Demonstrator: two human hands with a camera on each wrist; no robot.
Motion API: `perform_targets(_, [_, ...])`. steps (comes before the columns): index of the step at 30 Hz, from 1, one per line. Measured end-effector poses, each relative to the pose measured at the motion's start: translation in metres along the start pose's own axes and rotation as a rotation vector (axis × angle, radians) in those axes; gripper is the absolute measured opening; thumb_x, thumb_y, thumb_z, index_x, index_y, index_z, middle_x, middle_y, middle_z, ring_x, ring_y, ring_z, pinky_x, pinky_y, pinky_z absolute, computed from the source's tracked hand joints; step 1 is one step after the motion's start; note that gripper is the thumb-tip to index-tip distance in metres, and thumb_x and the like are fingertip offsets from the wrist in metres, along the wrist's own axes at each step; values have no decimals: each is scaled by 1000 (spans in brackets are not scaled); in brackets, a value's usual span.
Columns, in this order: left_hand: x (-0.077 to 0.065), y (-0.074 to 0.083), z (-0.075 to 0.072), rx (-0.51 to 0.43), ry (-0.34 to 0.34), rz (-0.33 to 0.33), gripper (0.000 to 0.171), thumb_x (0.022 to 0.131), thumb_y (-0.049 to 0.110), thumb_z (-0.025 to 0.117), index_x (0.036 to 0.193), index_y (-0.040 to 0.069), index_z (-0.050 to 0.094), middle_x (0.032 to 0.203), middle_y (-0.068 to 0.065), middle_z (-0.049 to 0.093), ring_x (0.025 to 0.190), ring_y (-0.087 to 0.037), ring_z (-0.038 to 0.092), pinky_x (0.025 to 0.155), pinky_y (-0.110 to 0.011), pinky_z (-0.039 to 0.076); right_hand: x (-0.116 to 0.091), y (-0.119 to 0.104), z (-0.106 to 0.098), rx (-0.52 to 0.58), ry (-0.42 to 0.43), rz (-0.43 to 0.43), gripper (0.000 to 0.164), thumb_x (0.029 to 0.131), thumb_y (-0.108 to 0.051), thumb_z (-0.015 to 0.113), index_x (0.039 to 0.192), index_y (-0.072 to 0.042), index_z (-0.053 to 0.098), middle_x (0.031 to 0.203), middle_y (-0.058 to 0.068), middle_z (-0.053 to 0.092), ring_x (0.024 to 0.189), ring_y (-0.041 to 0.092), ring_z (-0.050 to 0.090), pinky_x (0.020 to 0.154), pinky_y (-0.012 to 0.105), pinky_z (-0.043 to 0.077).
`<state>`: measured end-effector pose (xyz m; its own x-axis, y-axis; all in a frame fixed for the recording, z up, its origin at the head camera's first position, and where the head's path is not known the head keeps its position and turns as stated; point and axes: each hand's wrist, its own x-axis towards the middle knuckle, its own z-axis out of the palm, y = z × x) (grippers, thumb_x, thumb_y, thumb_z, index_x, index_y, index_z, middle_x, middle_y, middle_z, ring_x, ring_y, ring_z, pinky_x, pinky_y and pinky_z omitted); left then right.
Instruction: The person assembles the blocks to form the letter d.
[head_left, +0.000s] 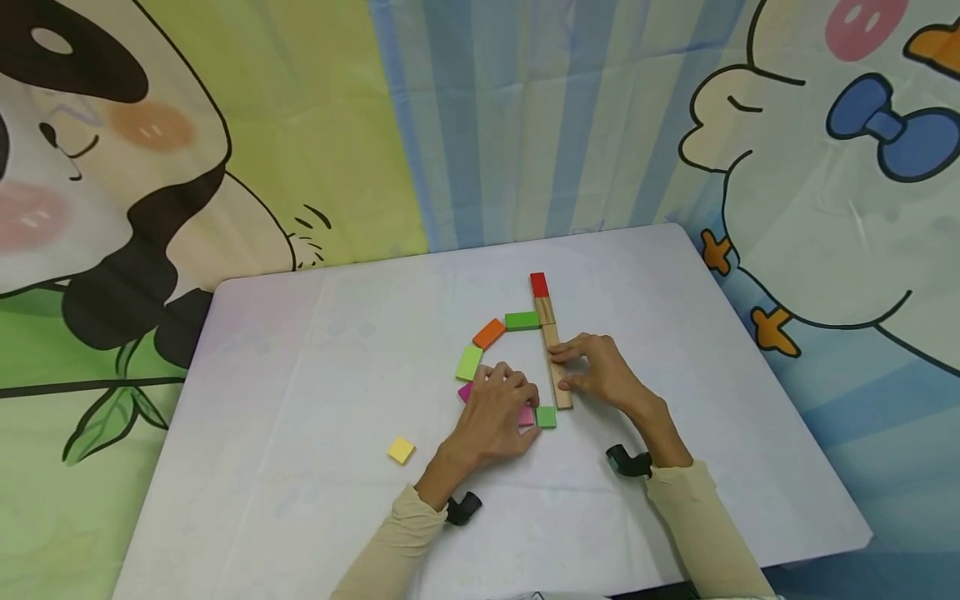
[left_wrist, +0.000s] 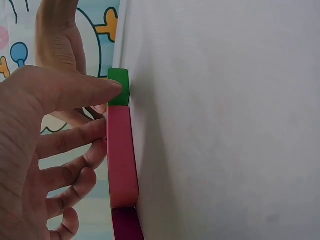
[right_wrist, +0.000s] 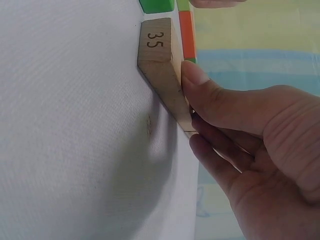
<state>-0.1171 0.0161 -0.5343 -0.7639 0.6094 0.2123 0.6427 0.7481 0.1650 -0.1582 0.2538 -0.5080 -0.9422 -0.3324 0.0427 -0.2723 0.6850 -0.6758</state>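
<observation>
On the white table, my left hand (head_left: pixel 498 412) bends over a pink block (left_wrist: pixel 122 155) in a curved row. Its thumb lies against a small green block (left_wrist: pixel 119 80) at the row's end, with the fingers across from it, so it pinches near where the two meet. My right hand (head_left: pixel 603 371) holds a long plain wooden block (head_left: pixel 553 367) marked 35 on its end, thumb and fingertips at its upper edge. Beyond it, a shorter wooden piece (head_left: pixel 545 311) and a red block (head_left: pixel 539 285) continue the straight line. A magenta block (left_wrist: pixel 126 222) is partly hidden by the left hand.
The curve continues through a lime block (head_left: pixel 469 363), an orange block (head_left: pixel 489 334) and a longer green block (head_left: pixel 522 321), which meets the wooden line. A yellow block (head_left: pixel 401 451) lies apart at the left. Printed curtains stand behind the table (head_left: pixel 337 350).
</observation>
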Motion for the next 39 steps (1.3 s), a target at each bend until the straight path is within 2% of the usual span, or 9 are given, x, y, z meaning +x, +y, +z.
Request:
perform_targets(11, [0, 0, -1, -11, 8, -10, 32, 86, 52, 85, 108, 30, 78, 111, 8, 74, 114, -17, 59, 102, -44, 43, 0, 3, 2, 7, -2, 12, 48, 76, 1, 96, 122, -1, 81, 135, 12, 78, 131, 39, 69, 115, 61, 49])
perform_targets(23, [1, -3, 0, -34, 24, 2, 28, 85, 51, 87, 102, 30, 79, 105, 9, 74, 110, -17, 59, 102, -44, 43, 1, 3, 3, 8, 2, -2, 47, 77, 1, 96, 122, 0, 81, 135, 12, 78, 131, 39, 69, 115, 61, 50])
perform_targets(29, [1, -5, 0, -26, 27, 5, 28, 85, 52, 87, 101, 30, 78, 105, 9, 74, 109, -17, 59, 101, -44, 44, 1, 2, 2, 7, -5, 17, 48, 77, 0, 96, 123, -1, 81, 136, 11, 78, 131, 38, 69, 115, 61, 50])
perform_targets(39, [-1, -6, -3, -9, 10, -22, 36, 84, 59, 87, 103, 29, 79, 108, 8, 75, 111, -18, 60, 99, -43, 43, 1, 2, 1, 7, -14, 23, 50, 77, -1, 96, 124, -2, 81, 137, 10, 77, 132, 36, 69, 116, 60, 50])
